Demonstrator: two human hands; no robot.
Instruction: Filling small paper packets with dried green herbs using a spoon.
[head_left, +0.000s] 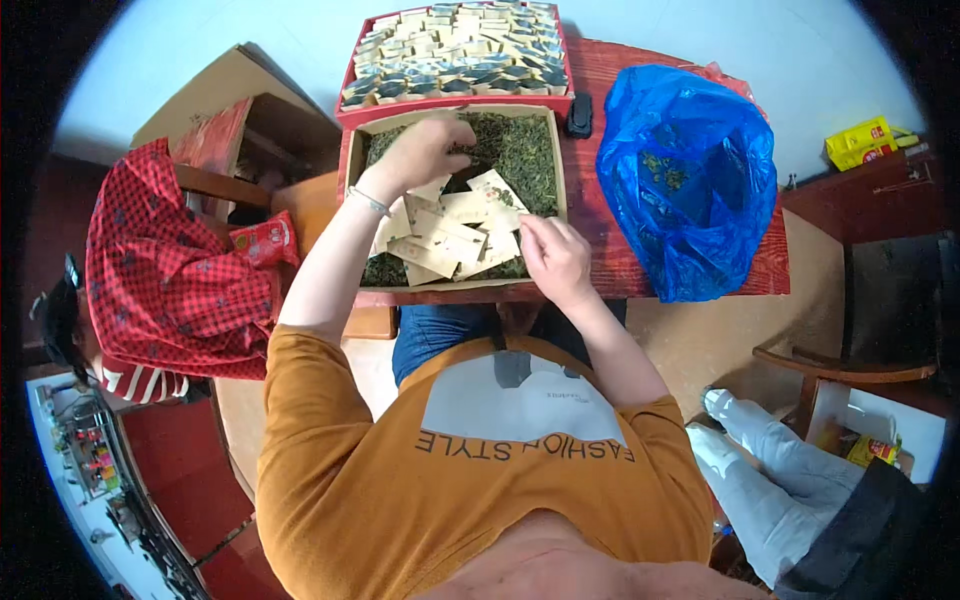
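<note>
A shallow cardboard box (556, 161) in front of me holds loose dried green leaves (527, 150), which look like tea. Several cream paper packets (436, 244) lie in an overlapping heap on the leaves, and a few leaf bits rest on the upper ones. Over the far left part of the box is my left hand (429, 150), its fingers curled and the thumb apart from them; its palm side is hidden. My right hand (556, 253), at the box's right edge, has thumb and fingertips pinched at the corner of a paper packet (504, 196).
Behind stands a red box (456, 106) packed with rows of filled packets. A blue plastic bag (686, 187) with some leaves inside sits right on the red table (589, 255); a small black object (579, 116) lies between. People sit on both sides: a checked red garment (180, 277), light trousers (780, 480).
</note>
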